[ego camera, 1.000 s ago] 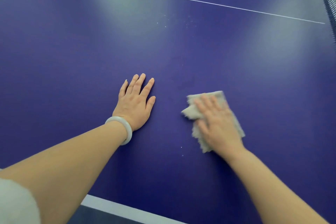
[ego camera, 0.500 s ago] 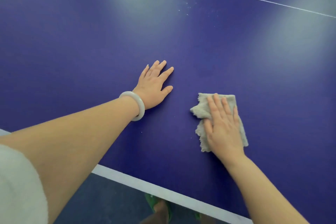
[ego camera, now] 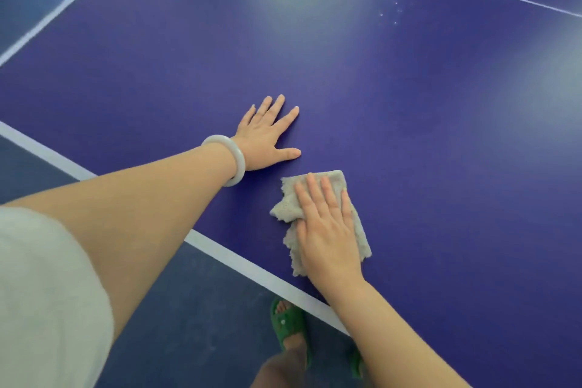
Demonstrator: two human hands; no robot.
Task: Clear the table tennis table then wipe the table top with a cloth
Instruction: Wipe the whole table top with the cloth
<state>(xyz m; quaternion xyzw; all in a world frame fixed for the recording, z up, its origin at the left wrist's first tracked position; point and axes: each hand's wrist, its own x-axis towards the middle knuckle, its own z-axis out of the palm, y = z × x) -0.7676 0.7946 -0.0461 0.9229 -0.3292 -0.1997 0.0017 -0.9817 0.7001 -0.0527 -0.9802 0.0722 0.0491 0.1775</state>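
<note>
Purple table tennis table top [ego camera: 425,151]: apparently cleared, wiping underway. My right hand [ego camera: 327,236] presses the frayed beige cloth [ego camera: 285,209] with straight fingers; my left hand [ego camera: 264,138] rests flat, empty. White specks [ego camera: 395,14] beyond the cloth await wiping.

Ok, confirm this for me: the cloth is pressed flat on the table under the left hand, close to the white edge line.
Not quite. The cloth is under the right hand, not the left hand, which lies bare on the table beside it. The head view shows this. The rest stands: pressed flat, close to the white edge line.
</note>
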